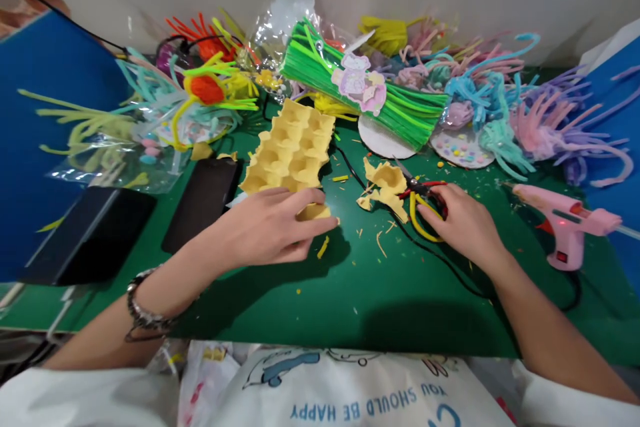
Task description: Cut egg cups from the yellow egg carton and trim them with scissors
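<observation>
My left hand is curled over a pale yellow egg carton cup, index finger and thumb on either side of it. The cup lies at the near end of the egg carton; whether it is joined there is hidden by my fingers. My right hand closes on the handles of scissors, whose blades point up and left. A yellow loop hangs by the handles, under my thumb. Left of the scissors lie torn egg carton pieces.
A pink glue gun with a lit red light stands at right, its black cable crossing the green table. A dark phone and black box lie at left. Bagged green pipe cleaners and colourful pipe-cleaner bundles fill the back.
</observation>
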Demonstrator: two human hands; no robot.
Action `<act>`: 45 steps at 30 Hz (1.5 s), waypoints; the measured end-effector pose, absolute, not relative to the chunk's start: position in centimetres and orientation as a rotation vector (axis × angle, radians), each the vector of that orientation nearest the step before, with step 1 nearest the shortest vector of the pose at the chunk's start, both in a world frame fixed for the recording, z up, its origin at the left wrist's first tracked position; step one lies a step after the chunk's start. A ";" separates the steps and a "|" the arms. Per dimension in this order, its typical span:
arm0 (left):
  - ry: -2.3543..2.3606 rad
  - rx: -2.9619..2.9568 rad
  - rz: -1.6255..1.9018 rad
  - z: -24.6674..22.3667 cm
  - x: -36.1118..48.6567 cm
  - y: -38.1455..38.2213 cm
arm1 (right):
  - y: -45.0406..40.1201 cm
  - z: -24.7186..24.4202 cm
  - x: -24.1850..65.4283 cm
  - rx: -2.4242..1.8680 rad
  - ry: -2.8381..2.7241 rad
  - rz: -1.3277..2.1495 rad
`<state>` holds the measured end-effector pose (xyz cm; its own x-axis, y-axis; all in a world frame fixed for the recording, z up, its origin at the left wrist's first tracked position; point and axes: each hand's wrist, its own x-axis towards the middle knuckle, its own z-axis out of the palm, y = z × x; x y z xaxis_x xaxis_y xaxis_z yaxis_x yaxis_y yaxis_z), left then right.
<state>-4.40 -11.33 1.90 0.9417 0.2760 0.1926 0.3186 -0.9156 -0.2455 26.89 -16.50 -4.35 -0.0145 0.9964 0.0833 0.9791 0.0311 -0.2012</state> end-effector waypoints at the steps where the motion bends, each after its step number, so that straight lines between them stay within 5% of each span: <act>1: -0.484 -2.828 -0.220 2.0 -4.9 -11.3 | -16.5 -4.3 27.0 -2.043 -2.096 0.131; 11: -1.023 -2.773 -0.100 0.4 -10.8 -8.0 | -16.7 -2.2 27.7 -1.893 -1.994 0.034; 16: -1.799 -2.401 -0.250 2.0 -14.4 -5.3 | -16.8 -2.2 27.1 -1.906 -2.102 0.062; 23: -1.930 -2.299 0.078 -0.5 -17.0 -3.1 | -16.5 -1.1 26.5 -1.791 -2.260 0.016; 32: -2.142 -2.347 -0.128 2.8 -14.8 -4.2 | -15.7 2.4 25.1 -1.570 -2.339 0.015; 37: -2.055 -2.016 -0.739 6.9 -10.9 -3.6 | -14.0 4.4 22.4 -1.468 -2.255 0.208; 41: -1.632 -2.348 -1.327 8.9 -4.8 -4.9 | -12.8 5.0 19.8 -1.227 -2.040 0.457; 45: -1.135 -2.725 -1.560 8.6 1.2 -7.3 | -12.3 5.0 18.7 -1.061 -1.824 0.419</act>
<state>1.22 -7.34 8.56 0.3389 0.6411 0.6886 0.4580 -0.7518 0.4745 18.73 -12.33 4.97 -0.1718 0.8105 0.5600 0.4844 0.5645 -0.6683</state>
